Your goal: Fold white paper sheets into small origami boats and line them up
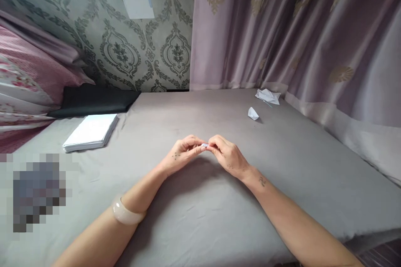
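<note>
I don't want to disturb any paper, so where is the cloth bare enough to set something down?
Bare cloth: between the right hand and the curtain; also between the paper stack and the folded paper. Crowded: the far right corner, with loose papers, and the far left, with the stack beside a black item. The near left is blurred.

Two hands (184, 152) (230, 158); one held paper (204, 145); one paper stack (90, 130); one bangle (125, 212)

1. Left hand (185, 152): fingers curled, thumb and fingertips pinched together.
2. Right hand (227, 154): bent at the knuckles, pinching beside the left.
3. Both forearms angle inward, wrists raised slightly.
</note>
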`<state>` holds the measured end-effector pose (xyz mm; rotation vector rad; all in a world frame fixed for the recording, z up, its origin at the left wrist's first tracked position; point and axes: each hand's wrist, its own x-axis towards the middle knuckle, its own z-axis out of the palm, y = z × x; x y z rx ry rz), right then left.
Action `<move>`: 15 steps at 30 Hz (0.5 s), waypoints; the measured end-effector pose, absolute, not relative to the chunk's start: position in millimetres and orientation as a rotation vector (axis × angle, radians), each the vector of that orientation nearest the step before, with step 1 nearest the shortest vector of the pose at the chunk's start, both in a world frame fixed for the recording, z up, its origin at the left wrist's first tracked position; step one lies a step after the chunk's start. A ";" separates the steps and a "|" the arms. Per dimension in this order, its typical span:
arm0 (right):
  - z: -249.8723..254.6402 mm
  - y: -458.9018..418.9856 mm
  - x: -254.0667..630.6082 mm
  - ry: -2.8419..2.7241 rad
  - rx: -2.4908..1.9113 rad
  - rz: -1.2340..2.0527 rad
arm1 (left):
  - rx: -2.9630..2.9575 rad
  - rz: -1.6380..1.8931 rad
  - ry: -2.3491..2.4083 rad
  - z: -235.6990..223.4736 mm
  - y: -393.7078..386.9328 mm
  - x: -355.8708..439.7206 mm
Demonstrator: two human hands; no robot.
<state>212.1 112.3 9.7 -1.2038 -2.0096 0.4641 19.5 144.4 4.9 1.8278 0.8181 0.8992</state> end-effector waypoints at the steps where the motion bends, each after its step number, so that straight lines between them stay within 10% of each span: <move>1: 9.3 112.4 210.4 -1.936 -1.185 0.523 | 1.878 0.959 0.816 5.3 143.4 20.7; 8: 8.5 108.3 190.9 -1.483 -1.179 1.016 | 2.097 1.348 1.003 4.7 123.5 39.9; 15: 15.2 104.8 193.4 -1.801 -1.261 0.527 | 1.759 1.067 1.047 12.1 114.3 51.0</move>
